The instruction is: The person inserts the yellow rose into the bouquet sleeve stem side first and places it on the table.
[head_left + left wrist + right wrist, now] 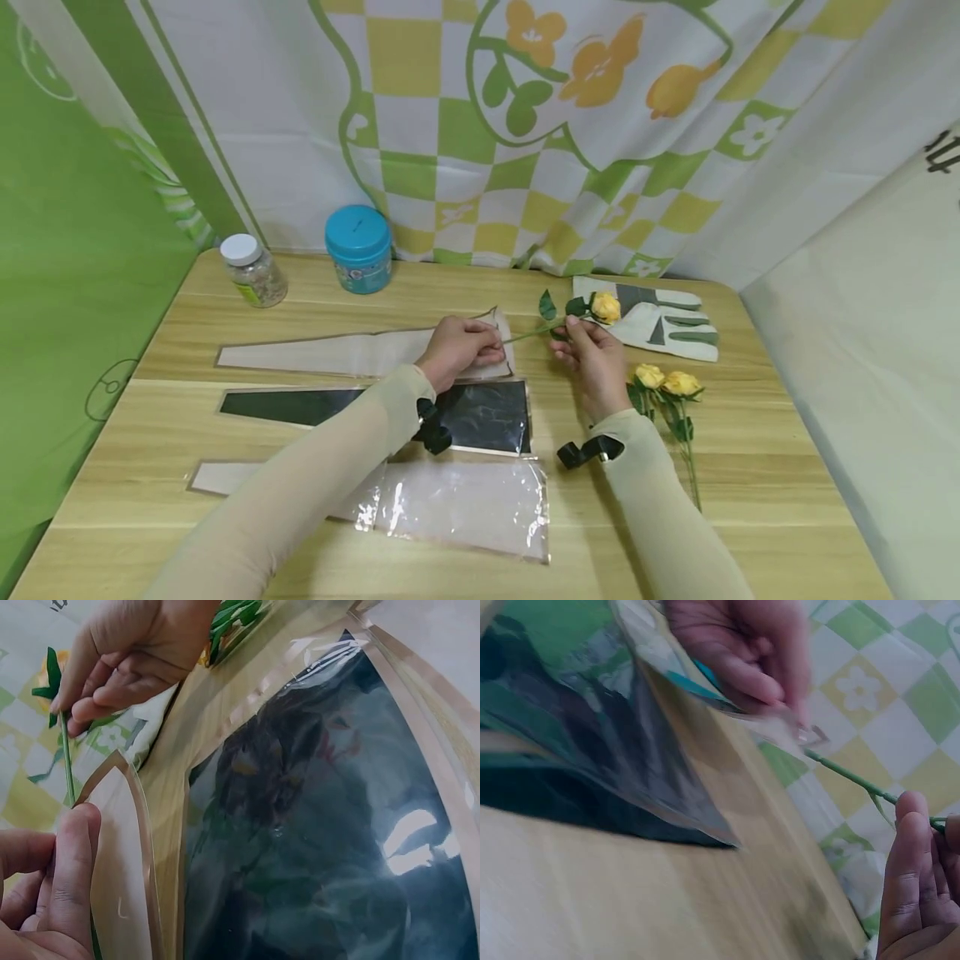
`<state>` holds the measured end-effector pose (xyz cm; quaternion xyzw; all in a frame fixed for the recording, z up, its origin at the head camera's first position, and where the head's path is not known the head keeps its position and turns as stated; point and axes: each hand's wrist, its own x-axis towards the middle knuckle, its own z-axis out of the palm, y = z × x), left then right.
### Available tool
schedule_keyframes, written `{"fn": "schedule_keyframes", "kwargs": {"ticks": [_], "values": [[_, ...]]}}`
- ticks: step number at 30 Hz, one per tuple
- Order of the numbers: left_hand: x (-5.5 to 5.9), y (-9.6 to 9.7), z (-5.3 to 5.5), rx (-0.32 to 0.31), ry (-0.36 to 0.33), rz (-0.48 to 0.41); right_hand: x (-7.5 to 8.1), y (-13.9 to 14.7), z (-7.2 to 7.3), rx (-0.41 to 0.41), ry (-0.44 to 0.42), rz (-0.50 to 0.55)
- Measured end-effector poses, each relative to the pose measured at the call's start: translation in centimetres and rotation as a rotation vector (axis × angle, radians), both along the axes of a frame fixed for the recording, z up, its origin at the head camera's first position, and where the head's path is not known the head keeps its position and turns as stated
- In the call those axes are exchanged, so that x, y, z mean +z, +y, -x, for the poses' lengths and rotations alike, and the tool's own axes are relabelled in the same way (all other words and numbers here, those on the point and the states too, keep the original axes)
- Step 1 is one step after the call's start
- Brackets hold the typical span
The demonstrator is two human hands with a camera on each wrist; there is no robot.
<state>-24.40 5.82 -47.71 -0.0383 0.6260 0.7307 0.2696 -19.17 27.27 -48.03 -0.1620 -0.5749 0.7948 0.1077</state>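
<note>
A yellow artificial rose (605, 307) with green leaves is held by its thin green stem (847, 777) between the thumb and fingers of my right hand (597, 367). My left hand (467, 348) pinches the wide, open end of a white flower sleeve (322, 356), a tapered clear-fronted bag with a brown border. The stem's lower part runs to the sleeve's mouth, behind my left thumb in the left wrist view; its tip is hidden. Below it lie a black flower sleeve (487, 414) and another white sleeve (465, 504), partly covered by my left arm.
Two more yellow roses (681, 384) lie right of my right forearm. Behind them is a white and grey work glove (660, 329). A blue lidded tub (360, 250) and a white-capped clear jar (255, 271) stand at the table's back left, before a patterned curtain (480, 183).
</note>
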Motion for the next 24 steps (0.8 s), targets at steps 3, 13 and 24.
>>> {"fn": "schedule_keyframes", "kwargs": {"ticks": [3,13,24], "values": [[0.0,0.1,0.1,0.002,0.008,-0.001,-0.5,-0.7,0.0,0.034,-0.021,-0.017],[0.1,0.0,0.1,-0.001,0.001,-0.007,-1.0,-1.0,-0.2,0.028,-0.035,0.021],[0.3,0.1,0.1,0.001,-0.009,-0.027,-0.5,-2.0,-0.4,0.033,-0.019,0.068]]}}
